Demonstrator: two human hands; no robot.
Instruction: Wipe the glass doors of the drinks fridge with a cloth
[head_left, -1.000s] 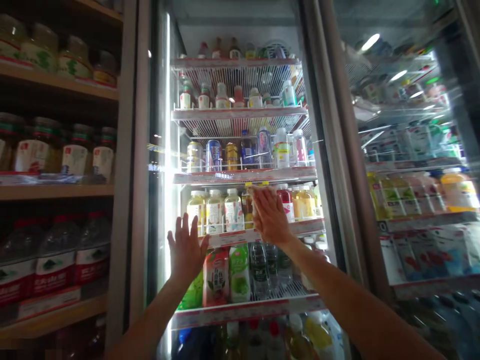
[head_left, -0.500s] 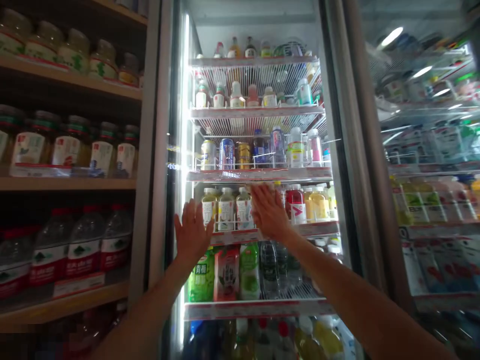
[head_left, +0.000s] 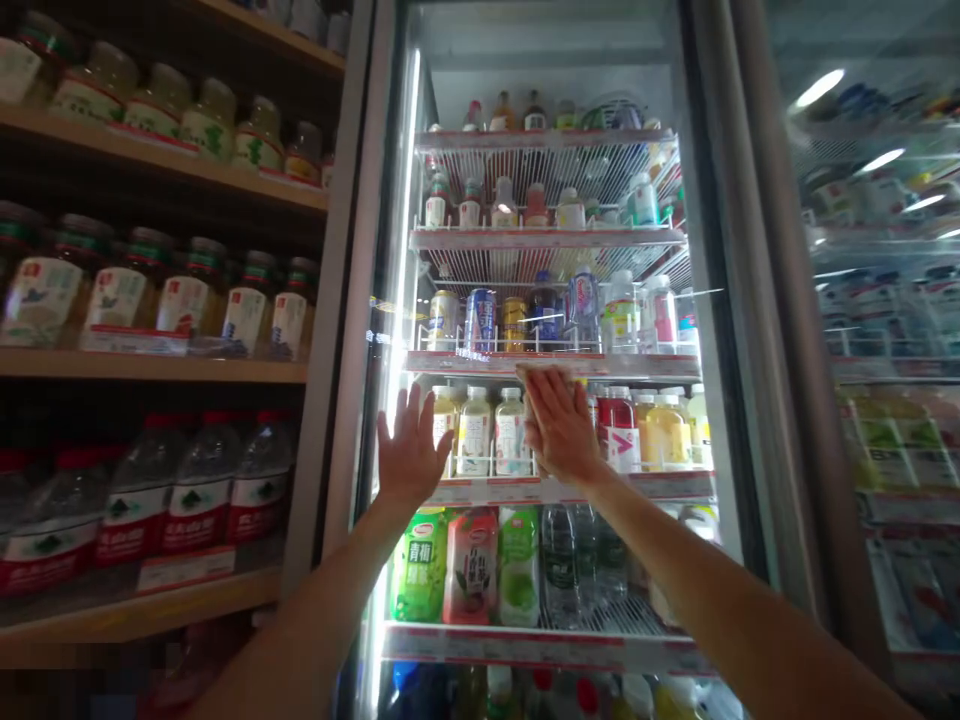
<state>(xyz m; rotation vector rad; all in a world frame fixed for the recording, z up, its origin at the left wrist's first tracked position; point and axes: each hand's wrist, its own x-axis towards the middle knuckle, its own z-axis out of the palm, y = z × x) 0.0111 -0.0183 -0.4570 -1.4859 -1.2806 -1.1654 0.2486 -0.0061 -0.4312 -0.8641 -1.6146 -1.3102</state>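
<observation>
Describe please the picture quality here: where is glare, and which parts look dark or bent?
In the head view, the light strip inside the cooler glares strongly, reflections wash over the glass door on the right, the wooden shelf sits in dim light, and the wide lens makes the grey door frame lean.

We see a smooth, glossy glass door [head_left: 540, 90] on the right — behind it, white-coated metal wire racks [head_left: 547, 165], shiny plastic bottles [head_left: 472, 430] and aluminium cans [head_left: 480, 320] — and a low-sheen wooden shelf [head_left: 150, 365] on the left.

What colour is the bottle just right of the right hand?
Red plastic bottle with a white label; best in the head view.
</observation>
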